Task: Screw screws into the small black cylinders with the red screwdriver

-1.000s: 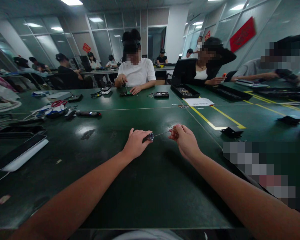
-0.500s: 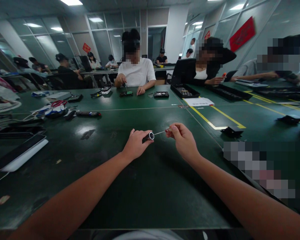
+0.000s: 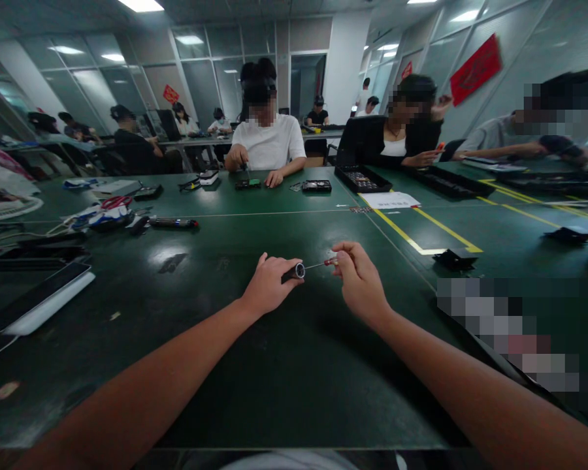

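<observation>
Above the green table, my left hand (image 3: 269, 285) is wrapped round a dark cylinder (image 3: 299, 270) with a pale ring at its end, perhaps a flashlight. That ringed end points to the right. A screwdriver (image 3: 331, 262) with a reddish handle sits in the fingers of my right hand (image 3: 360, 281). Its thin shaft runs left to the cylinder's ringed end; whether the tip touches cannot be made out. My left fingers hide most of the cylinder's body.
Left of my arms lie a white-sided flat device (image 3: 49, 303), a dark pen-like tool (image 3: 173, 223) and red-handled scissors (image 3: 116, 202). A small black part (image 3: 455, 260) rests at right. Across the table a person in white (image 3: 269, 147) works beside a black tray (image 3: 361, 179).
The fingers of my right hand have shifted and loosened a little on the screwdriver, showing more of its handle. My left hand and the cylinder have moved slightly right and down.
</observation>
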A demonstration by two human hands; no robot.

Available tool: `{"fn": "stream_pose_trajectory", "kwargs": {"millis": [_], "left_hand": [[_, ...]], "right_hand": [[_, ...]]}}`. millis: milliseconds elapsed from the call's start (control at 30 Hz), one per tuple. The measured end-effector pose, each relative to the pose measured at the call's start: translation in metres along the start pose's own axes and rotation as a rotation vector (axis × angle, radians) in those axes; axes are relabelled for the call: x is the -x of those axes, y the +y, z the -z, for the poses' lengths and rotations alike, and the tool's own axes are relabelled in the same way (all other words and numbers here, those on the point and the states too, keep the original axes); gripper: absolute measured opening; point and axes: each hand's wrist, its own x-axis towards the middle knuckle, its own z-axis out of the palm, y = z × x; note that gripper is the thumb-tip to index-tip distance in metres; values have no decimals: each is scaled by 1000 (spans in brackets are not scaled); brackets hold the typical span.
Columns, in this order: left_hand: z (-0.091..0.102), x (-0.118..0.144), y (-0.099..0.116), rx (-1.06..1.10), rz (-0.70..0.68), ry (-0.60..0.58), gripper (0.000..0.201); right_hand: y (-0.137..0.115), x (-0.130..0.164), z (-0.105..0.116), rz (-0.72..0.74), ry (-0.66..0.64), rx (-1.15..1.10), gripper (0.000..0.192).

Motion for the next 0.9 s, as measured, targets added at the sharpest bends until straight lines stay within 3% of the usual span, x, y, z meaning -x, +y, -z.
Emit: {"fn": "stream_pose_trajectory", "kwargs": {"millis": [233,333,467,533,600,667,700,900], "left_hand": [[-2,1,-2,-9,2,27,37],[-2,1,-4,-2,6,49,39],[0,2,-4,-3,16,44,38],[1,2,-1,-10,9,40,38],[3,1,2,-26,-22,52,39],[4,1,2,-39,-21,50,38],[5,0,2,-43,-4,33,37],[2,-1,-6,-57,38,-19,37]], "right_hand": [[1,-3,3,-16,-46,60,34],[4,-3,1,-31,-24,-40,22],[12,-6,-3,-74,-29,-167,24],[16,-9,-5,-162,9,-270,25],[19,-14,-6,-333,70,-456,24],[23,-18,-5,-532,44,-608,24],[24,-19,-4,-569,71,-633,24],[25,-18,-6,-443,105,-541,20]]}}
